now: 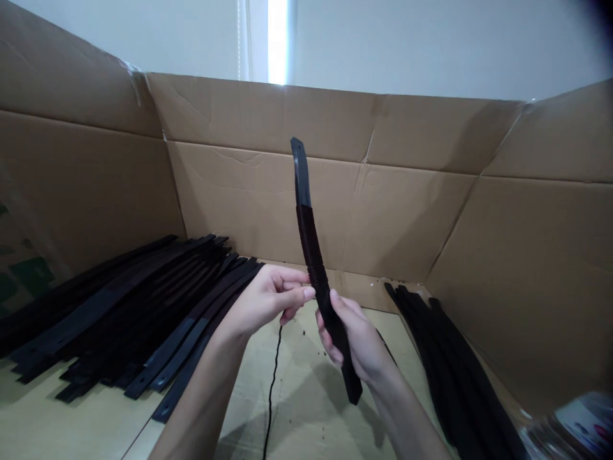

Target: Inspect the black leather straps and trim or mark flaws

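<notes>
While the right hand (357, 342) clamped the stiff, light-looking strap (316, 268) low down, the left hand (265, 300) pinched its cord (272, 377).

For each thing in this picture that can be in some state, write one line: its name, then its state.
black strip: held upright, lower part wrapped in dark cord, top bare
right hand: closed around the strip's lower part
left hand: fingertips at the wrapped part, pinching the cord
black cord: hanging loose below the left hand
left pile of strips: lying flat, bare
right pile of strips: lying together, dark
cardboard wall: standing, creased
</notes>
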Motion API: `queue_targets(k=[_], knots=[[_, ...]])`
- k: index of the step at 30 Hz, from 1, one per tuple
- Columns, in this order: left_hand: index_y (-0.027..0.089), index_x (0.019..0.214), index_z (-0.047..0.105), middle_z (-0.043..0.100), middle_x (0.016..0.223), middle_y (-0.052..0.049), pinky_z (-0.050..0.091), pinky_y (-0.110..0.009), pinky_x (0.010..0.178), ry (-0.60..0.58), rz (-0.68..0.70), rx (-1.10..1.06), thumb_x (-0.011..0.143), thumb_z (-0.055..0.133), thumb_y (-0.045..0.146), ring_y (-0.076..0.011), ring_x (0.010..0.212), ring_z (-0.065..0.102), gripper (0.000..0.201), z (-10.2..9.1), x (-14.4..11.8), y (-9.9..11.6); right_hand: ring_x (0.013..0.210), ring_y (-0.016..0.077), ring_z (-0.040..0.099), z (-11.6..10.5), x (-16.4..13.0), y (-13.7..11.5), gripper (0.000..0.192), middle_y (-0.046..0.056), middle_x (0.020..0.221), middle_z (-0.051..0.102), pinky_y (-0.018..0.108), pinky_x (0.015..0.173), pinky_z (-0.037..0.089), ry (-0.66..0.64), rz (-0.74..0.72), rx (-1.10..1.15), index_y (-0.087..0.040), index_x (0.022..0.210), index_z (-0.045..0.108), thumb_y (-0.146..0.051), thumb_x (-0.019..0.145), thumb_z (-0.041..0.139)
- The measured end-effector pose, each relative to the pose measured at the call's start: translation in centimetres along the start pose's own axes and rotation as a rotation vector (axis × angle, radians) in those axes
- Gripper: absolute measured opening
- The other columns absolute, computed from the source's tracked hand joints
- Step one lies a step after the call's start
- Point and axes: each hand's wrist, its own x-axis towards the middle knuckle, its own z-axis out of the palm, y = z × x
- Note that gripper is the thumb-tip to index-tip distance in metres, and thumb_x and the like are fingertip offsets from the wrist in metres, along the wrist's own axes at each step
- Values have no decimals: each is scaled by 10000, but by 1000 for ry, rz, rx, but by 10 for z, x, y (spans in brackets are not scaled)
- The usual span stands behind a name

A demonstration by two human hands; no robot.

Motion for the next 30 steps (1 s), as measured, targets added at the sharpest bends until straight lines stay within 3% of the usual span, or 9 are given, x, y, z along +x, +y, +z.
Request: queue_targets(k=[4,7,9,13,16,19,22,26,30], knots=[[98,879,722,536,578,24,297,-161,355,-37,10,-152,787,705,335,-28,388,372,255,0,6,-12,261,40,301,0,2,2,471,-48,433,476,148,268,317,-228,54,225,-158,660,541,-545,923,490],[114,754,653,510,505,52,283,-141,341,26,22,-251,734,759,291,-19,360,354,207,5,8,-14,249,48,275,2,4,3,409,-74,405,433,149,276,359,-479,120,386,-182,686,524,-488,945,444],[130,678,586,501,455,63,277,-133,330,68,31,-283,693,791,270,-22,343,356,249,7,8,-13,247,54,276,3,4,4,384,-84,395,414,139,283,361,-528,134,389,-188,751,540,-460,974,385],[135,659,552,605,511,13,295,-137,326,134,51,-218,703,785,288,-29,345,393,282,8,4,-7,257,31,235,2,4,2,462,-97,460,434,133,294,344,-422,26,295,-188,901,546,-608,954,363],[145,646,542,523,449,57,282,-136,325,249,39,-130,708,783,312,-28,335,375,300,7,0,-4,295,37,372,3,1,-2,358,-72,603,544,163,344,397,-232,-104,114,-212,982,502,-562,910,530],[153,615,520,452,387,78,260,-136,323,373,14,-27,698,792,335,-31,320,361,338,9,-2,-1,428,72,541,5,-2,-6,280,-19,724,605,174,412,416,-49,-208,-139,-198,895,505,-472,944,539],[147,618,540,477,386,64,288,-143,340,425,5,28,705,787,338,-40,328,393,324,12,-2,0,469,73,523,6,-3,-8,351,-16,694,569,178,431,395,33,-236,-261,-183,793,501,-487,969,483],[137,674,579,513,424,54,344,-156,373,310,-5,-38,716,775,333,-54,363,444,280,9,1,-1,425,65,418,6,-3,-5,383,-50,549,490,163,400,344,67,-231,-246,-189,762,496,-509,971,467],[129,734,598,568,507,35,396,-177,391,115,7,-191,660,810,369,-68,403,483,328,2,4,-4,326,46,294,9,-1,1,363,-89,447,419,145,326,260,-106,-164,-29,-187,829,526,-519,966,473]])
